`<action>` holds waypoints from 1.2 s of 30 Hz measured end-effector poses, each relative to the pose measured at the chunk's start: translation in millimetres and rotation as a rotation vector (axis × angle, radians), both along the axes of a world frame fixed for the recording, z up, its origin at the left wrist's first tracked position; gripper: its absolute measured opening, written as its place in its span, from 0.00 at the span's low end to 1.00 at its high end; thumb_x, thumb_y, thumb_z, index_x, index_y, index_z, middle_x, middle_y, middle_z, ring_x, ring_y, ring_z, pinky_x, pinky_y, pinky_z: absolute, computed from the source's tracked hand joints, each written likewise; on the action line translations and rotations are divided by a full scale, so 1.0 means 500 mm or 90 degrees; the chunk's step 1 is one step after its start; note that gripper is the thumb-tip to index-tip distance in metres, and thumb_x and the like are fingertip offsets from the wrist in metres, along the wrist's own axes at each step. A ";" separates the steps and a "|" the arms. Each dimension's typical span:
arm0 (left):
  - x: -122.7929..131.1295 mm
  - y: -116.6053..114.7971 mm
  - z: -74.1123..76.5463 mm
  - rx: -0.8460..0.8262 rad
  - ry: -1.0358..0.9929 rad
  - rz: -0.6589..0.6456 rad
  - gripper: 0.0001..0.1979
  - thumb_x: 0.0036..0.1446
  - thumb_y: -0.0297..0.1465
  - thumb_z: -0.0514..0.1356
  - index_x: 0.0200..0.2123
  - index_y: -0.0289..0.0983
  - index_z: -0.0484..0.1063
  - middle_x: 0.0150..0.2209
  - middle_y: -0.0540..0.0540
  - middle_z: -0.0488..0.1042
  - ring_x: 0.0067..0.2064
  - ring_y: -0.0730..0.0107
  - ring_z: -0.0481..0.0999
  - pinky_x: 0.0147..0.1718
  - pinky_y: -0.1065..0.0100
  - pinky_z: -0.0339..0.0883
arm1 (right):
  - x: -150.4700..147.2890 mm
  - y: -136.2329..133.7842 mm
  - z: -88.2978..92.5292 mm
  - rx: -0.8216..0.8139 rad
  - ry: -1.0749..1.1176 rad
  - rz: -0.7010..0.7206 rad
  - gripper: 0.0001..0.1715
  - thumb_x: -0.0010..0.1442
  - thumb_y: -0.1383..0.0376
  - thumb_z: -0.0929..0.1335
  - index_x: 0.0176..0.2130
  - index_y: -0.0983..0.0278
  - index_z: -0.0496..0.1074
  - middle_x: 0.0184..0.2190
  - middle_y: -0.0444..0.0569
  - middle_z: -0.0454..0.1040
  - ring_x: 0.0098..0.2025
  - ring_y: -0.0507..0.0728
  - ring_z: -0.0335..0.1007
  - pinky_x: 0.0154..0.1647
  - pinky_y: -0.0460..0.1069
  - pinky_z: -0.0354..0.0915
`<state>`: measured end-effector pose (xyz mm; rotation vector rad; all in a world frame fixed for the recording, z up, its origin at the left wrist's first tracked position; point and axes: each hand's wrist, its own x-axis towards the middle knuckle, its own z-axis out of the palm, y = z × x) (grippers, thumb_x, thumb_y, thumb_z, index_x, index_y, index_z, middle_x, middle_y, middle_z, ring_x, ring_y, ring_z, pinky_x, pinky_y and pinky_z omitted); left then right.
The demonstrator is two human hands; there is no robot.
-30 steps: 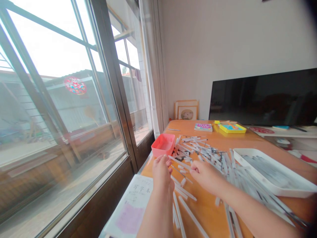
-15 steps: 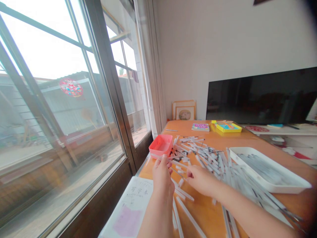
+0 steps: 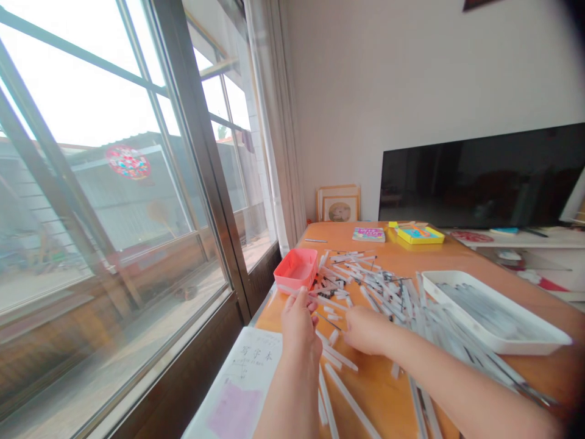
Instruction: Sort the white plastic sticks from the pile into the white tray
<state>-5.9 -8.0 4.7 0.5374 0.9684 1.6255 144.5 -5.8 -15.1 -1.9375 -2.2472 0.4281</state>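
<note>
My left hand (image 3: 299,326) is closed in a pinch on a slim white pen barrel (image 3: 328,302), just in front of the pink plastic basket (image 3: 296,286). To its right, my right hand (image 3: 369,331) is low over the table with its fingers curled together. Its fingertips are turned away, so what they hold, if anything, is hidden. A thin dark pen refill (image 3: 329,322) lies between the two hands. Short white caps (image 3: 332,316) are scattered close by. Beyond my right hand spreads a heap of translucent pen barrels (image 3: 388,292), mixed with black parts.
A white tray (image 3: 525,349) with many clear pens stands at the right. A notebook (image 3: 249,372) lies at the table's left edge, by the window. Farther back are a yellow tray (image 3: 425,238) and a colourful booklet (image 3: 368,234). Loose barrels (image 3: 350,399) lie near me.
My right hand's fingers have turned down and curled, and the hand has shifted slightly. My left hand stays in place with the barrel. The view has moved slightly.
</note>
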 end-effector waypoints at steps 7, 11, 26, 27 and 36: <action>0.033 -0.019 0.004 -0.068 -0.004 -0.075 0.16 0.50 0.39 0.69 0.37 0.35 0.73 0.34 0.47 0.73 0.26 0.80 0.69 0.21 0.77 0.58 | 0.076 -0.035 0.016 0.034 0.123 -0.021 0.05 0.50 0.66 0.68 0.23 0.62 0.69 0.17 0.41 0.70 0.22 0.52 0.67 0.23 0.45 0.51; 0.064 -0.035 -0.005 -0.095 -0.033 -0.172 0.16 0.50 0.35 0.70 0.40 0.34 0.75 0.34 0.46 0.74 0.25 0.79 0.70 0.21 0.77 0.61 | 0.110 -0.069 0.038 0.002 0.282 -0.062 0.04 0.52 0.67 0.65 0.26 0.62 0.66 0.16 0.39 0.68 0.21 0.52 0.70 0.22 0.44 0.56; 0.100 -0.058 -0.004 -0.037 -0.182 -0.264 0.07 0.56 0.30 0.67 0.37 0.33 0.76 0.35 0.42 0.79 0.31 0.75 0.77 0.30 0.76 0.75 | 0.092 -0.140 0.042 -0.055 0.673 -0.088 0.13 0.58 0.55 0.66 0.38 0.61 0.65 0.26 0.42 0.74 0.26 0.52 0.72 0.27 0.45 0.66; 0.102 -0.059 -0.004 -0.040 -0.188 -0.265 0.07 0.56 0.29 0.68 0.37 0.33 0.76 0.36 0.42 0.79 0.31 0.74 0.78 0.31 0.76 0.75 | 0.093 -0.138 0.039 -0.048 0.675 -0.097 0.14 0.58 0.54 0.66 0.39 0.62 0.66 0.26 0.42 0.74 0.26 0.52 0.72 0.26 0.45 0.66; 0.090 -0.043 -0.014 -0.081 -0.213 -0.204 0.11 0.57 0.35 0.67 0.39 0.33 0.75 0.37 0.42 0.79 0.31 0.75 0.78 0.28 0.76 0.73 | 0.169 -0.139 0.065 -0.050 0.673 -0.140 0.14 0.59 0.55 0.65 0.38 0.63 0.71 0.24 0.41 0.70 0.21 0.48 0.62 0.20 0.43 0.55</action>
